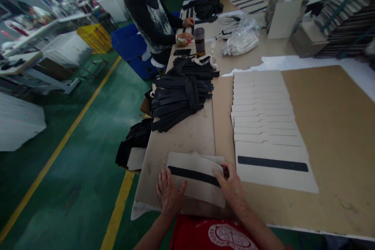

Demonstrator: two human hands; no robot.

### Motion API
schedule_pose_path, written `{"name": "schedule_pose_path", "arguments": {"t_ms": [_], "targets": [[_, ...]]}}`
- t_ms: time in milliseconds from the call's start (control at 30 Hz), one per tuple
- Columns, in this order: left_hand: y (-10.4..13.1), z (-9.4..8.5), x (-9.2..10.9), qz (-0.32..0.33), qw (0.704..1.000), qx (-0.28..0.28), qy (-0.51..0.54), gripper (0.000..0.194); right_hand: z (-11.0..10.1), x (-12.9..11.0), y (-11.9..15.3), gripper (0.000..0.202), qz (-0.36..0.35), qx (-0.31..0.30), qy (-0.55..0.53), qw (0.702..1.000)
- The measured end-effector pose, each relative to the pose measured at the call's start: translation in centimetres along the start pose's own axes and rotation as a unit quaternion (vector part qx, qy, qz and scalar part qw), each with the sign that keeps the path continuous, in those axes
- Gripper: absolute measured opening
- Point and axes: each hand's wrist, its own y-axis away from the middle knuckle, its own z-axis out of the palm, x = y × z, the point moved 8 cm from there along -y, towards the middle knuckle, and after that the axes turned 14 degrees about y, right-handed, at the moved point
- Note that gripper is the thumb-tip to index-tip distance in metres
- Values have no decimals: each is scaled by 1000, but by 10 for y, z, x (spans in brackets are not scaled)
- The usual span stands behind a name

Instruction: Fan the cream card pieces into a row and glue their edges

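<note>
Panel (pixel 202 195) is on the near left part of the table (pixel 181 138), right in front of the wearer, between both hands. Flat, thin, pale grey-beige, rounded corners, matte. One black strip (pixel 191 175) runs lengthwise across it, sloping down to the right; strip looks straight-edged, paler board shows above and below. Panel's right end is raised a bit, bowed up at the edge. Left hand (pixel 170 195) lies on the left end, fingers extended, slightly spread, thumb well off to the side, not gripping. Right hand (pixel 231 185) pinches the right end, thumb on top, fingers curled behind the edge. Hard to see: lower left corner is under the left hand; right fingertips are tucked out of sight; strip's right tip stops about at the right thumb, can't tell exactly where it ends. More board edges poke out beneath the panel, count unclear. To the right, a row (pixel 265 125) of overlapped boards: front one shows its full black strip, the rest mostly just edges. Black bundle (pixel 181 97) beyond the panel is too dark to separate piece by piece. Red apron (pixel 205 234) is cut off at the bottom. Far background is blurred.
</note>
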Motion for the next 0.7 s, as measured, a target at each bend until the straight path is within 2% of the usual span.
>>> {"name": "schedule_pose_path", "arguments": {"t_ms": [100,167,233,400,500,600,700], "targets": [[-1,-2,-7,7,999,1,36,78,9,-3,6,31,19,-50,-86,995],[-4,-1,-14,5,998,4,57,80,-3,2,-1,29,24,-49,-112,992],[-9,-2,-19,-5,998,19,68,82,-35,16,-15,31,35,-26,-129,991],[-13,-4,-12,-14,997,44,68,86,-158,82,-44,50,73,50,-117,989],[-13,-4,-6,-9,997,29,73,88,-216,125,-56,55,96,83,-73,989],[-15,-2,-9,-4,998,21,66,90,-244,153,-65,54,104,120,-18,987],[-17,3,-23,-3,998,20,57,89,-252,166,-71,51,111,151,37,982]]}}
